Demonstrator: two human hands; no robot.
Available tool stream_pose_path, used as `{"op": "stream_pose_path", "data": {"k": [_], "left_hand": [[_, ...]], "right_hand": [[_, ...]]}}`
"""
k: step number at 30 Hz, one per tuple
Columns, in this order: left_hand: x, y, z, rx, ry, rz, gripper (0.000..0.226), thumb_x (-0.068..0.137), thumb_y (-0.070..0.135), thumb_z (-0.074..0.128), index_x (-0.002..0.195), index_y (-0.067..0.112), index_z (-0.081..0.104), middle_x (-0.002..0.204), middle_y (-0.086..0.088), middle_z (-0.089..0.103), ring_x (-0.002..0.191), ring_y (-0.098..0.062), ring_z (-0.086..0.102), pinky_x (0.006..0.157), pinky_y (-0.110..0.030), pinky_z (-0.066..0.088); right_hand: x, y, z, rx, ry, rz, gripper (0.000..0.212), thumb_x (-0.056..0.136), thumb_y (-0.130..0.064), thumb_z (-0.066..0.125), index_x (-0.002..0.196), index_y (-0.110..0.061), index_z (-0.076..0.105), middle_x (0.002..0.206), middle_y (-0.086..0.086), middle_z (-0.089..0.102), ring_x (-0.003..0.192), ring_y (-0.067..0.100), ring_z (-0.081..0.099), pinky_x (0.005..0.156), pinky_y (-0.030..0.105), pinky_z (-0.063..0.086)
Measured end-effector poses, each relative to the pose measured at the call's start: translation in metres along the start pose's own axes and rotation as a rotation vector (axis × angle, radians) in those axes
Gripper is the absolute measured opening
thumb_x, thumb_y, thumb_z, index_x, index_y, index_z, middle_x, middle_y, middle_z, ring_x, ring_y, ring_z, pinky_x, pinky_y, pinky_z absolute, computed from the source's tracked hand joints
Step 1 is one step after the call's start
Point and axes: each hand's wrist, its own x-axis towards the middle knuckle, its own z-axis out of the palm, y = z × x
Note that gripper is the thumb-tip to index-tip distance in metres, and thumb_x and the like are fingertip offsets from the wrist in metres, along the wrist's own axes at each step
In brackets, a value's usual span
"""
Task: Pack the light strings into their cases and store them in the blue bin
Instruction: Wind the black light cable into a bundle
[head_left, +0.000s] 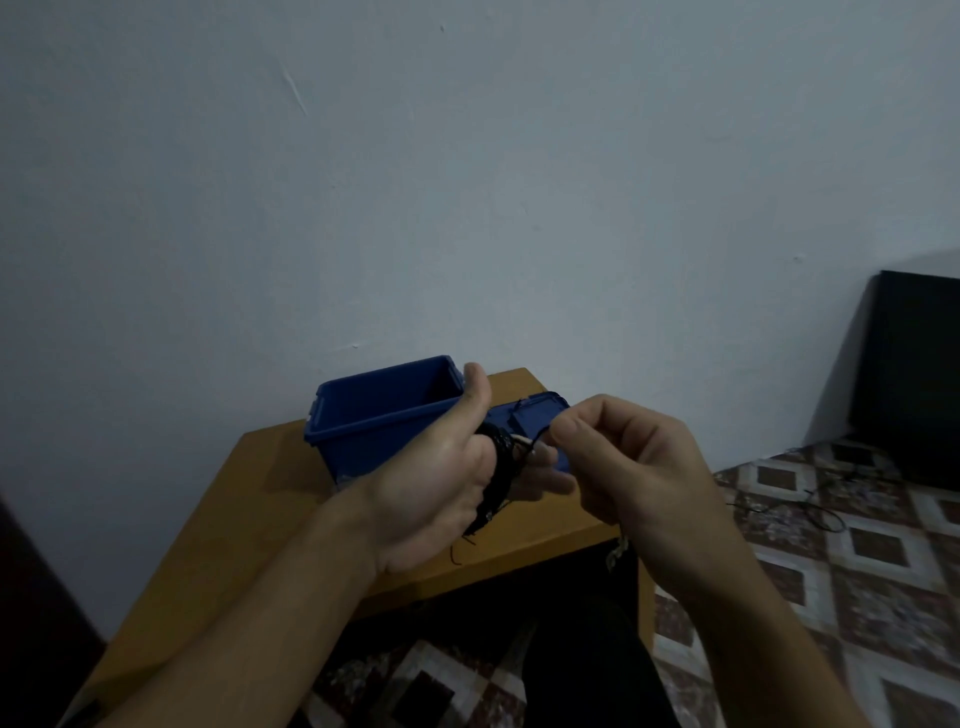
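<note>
Light string around left hand

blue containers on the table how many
2. The open blue bin stands at the table's far edge; a smaller blue case lies right of it, partly behind the right hand. Others may be hidden.

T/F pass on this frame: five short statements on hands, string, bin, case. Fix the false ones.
1. A coil of black light string sits round the fingers of the left hand. True.
2. The open-top blue plastic bin stands on the floor. False: it stands on the tan wooden table.
3. The right hand pinches a strand leading off the coil. True.
4. The small blue plastic case lies left of the bin. False: it lies right of the bin.
5. Loose dark wire lies on the patterned tiled floor. True.
</note>
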Motion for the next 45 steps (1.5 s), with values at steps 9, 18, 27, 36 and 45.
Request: {"op": "stream_pose_path", "data": {"k": [9,18,27,36,45], "left_hand": [[-0.012,0.008,0.016,0.065,-0.067,0.047,0.101,0.094,0.074,0.009,0.125,-0.006,0.063,0.119,-0.032,0.064,0.117,-0.039,0.061,0.112,-0.044,0.04],[-0.016,0.014,0.015,0.231,-0.152,-0.094,0.121,0.083,0.081,-0.005,0.094,-0.014,0.069,0.061,-0.014,0.063,0.061,-0.025,0.057,0.085,-0.032,0.051],[-0.016,0.006,0.009,0.129,-0.181,-0.035,0.111,0.082,0.088,0.007,0.063,-0.003,0.068,0.039,-0.009,0.051,0.04,-0.027,0.043,0.11,-0.061,0.038],[-0.013,0.0,0.003,-0.159,-0.306,0.164,0.106,0.091,0.078,0.005,0.066,-0.004,0.068,0.041,-0.009,0.055,0.04,-0.019,0.059,0.105,-0.07,0.027],[-0.015,0.004,0.0,-0.273,-0.236,0.283,0.102,0.092,0.075,0.008,0.068,-0.003,0.068,0.039,-0.006,0.053,0.039,-0.02,0.053,0.091,-0.059,0.022]], "right_hand": [[-0.001,-0.001,0.0,0.007,-0.006,-0.042,0.018,0.099,-0.006,0.054,0.086,0.004,0.062,0.047,-0.01,0.054,0.038,-0.001,0.046,0.042,0.009,0.037],[0.004,0.009,0.0,-0.114,0.014,-0.062,0.017,0.096,-0.013,0.06,0.089,-0.001,0.069,0.052,-0.014,0.055,0.043,-0.003,0.046,0.045,0.007,0.034],[0.006,0.018,-0.003,-0.165,-0.018,0.062,0.019,0.097,-0.019,0.062,0.09,-0.003,0.069,0.05,-0.015,0.052,0.042,-0.002,0.044,0.045,0.009,0.034],[0.006,0.025,-0.002,-0.185,-0.065,0.089,0.018,0.099,-0.021,0.059,0.092,-0.005,0.065,0.062,-0.004,0.058,0.052,0.002,0.048,0.051,0.013,0.038],[0.005,0.025,-0.004,-0.299,-0.159,0.179,0.018,0.101,-0.022,0.055,0.097,-0.015,0.071,0.089,0.005,0.075,0.084,0.026,0.07,0.074,0.033,0.056]]}}
